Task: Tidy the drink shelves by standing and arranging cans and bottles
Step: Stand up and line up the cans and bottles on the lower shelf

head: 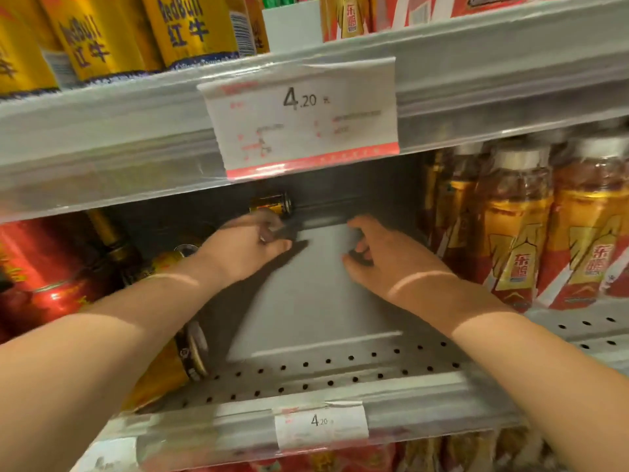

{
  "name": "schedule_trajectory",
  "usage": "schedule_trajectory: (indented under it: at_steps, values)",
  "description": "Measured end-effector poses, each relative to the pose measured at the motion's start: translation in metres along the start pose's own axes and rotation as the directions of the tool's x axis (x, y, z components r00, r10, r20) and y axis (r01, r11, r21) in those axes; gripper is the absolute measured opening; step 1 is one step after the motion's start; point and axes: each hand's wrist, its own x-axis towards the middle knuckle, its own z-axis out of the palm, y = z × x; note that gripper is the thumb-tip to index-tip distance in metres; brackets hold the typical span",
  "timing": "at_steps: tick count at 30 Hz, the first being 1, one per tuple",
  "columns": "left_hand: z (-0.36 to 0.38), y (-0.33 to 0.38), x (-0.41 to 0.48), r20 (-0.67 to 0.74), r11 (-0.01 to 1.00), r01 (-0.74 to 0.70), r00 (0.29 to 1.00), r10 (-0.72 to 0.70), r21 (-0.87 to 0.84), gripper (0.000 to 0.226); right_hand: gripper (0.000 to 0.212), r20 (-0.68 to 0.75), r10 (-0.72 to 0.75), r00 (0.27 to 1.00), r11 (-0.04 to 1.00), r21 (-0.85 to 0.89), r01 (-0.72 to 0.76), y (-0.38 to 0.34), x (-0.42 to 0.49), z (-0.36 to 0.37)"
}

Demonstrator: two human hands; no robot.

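Bare shelf floor (316,294) mid-bay between toppled gold cans (160,373) left and bottles (517,233) right, lone can (272,203) at back

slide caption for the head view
Left hand and right hand reach into a drink shelf toward a toppled gold can at the back.

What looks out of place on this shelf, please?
Two gold cans lie on their sides instead of standing: the back can deep in the gap on the shelf, and the front can near its left front edge.
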Motion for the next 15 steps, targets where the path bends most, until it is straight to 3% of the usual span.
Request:
schedule_trajectory:
  at_steps: [5,9,13,15]
  values:
    - [-0.01,-0.032,0.043,0.138,0.958,-0.078,0.99,0.041,0.276,0.076,0.056,-0.06,-0.053,0.997,0.999,0.001,0.053,0.004,0.032,0.012]
    - [-0.016,-0.047,0.078,0.156,0.936,-0.136,0.984,0.089,0.325,0.072,0.053,-0.096,-0.097,0.991,0.995,-0.017,0.096,0.003,0.062,0.019]
    - [-0.015,-0.061,0.117,0.188,0.906,-0.085,0.982,0.006,0.414,0.086,0.043,-0.057,-0.098,0.994,0.995,-0.04,0.095,0.011,0.081,0.033]
    - [-0.014,-0.065,0.137,0.212,0.907,-0.089,0.977,0.0,0.411,0.085,0.052,-0.047,-0.075,0.996,0.997,-0.011,0.075,0.017,0.085,0.038]
